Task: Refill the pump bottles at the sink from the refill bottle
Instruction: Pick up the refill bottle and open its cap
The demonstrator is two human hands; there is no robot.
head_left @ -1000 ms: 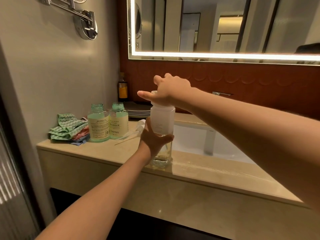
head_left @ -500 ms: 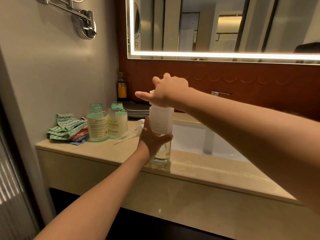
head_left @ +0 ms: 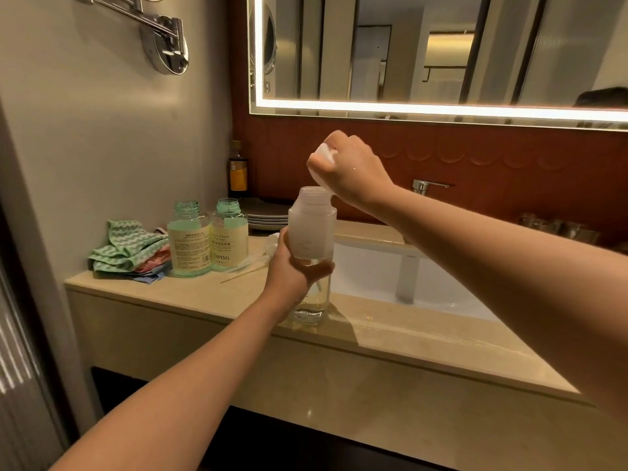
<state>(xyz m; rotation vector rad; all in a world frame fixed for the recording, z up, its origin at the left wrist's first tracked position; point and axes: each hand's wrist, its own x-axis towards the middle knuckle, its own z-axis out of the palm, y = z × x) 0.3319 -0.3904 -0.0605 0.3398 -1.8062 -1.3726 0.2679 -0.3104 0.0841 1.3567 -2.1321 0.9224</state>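
Observation:
A tall clear bottle with a frosted white label (head_left: 312, 234) stands on the counter's front edge beside the sink (head_left: 373, 270). My left hand (head_left: 292, 266) grips its middle. Its neck is uncovered. My right hand (head_left: 343, 164) hovers just above the neck, gripping a white cap (head_left: 324, 154). Two green-tinted pump bottles (head_left: 188, 244) (head_left: 229, 237) with pale labels stand uncapped to the left, holding green liquid. White pump parts and a thin tube (head_left: 268, 248) lie on the counter behind my left hand.
Folded green and pink cloths (head_left: 127, 251) lie at the counter's left end. Stacked plates (head_left: 266, 214) and a dark bottle (head_left: 238, 171) stand at the back corner. The faucet (head_left: 426, 185) is behind my right arm. Metal items (head_left: 557, 227) sit at far right.
My right hand has lifted the white cap off the tall bottle, leaving its neck uncovered. My left hand keeps holding the bottle in place.

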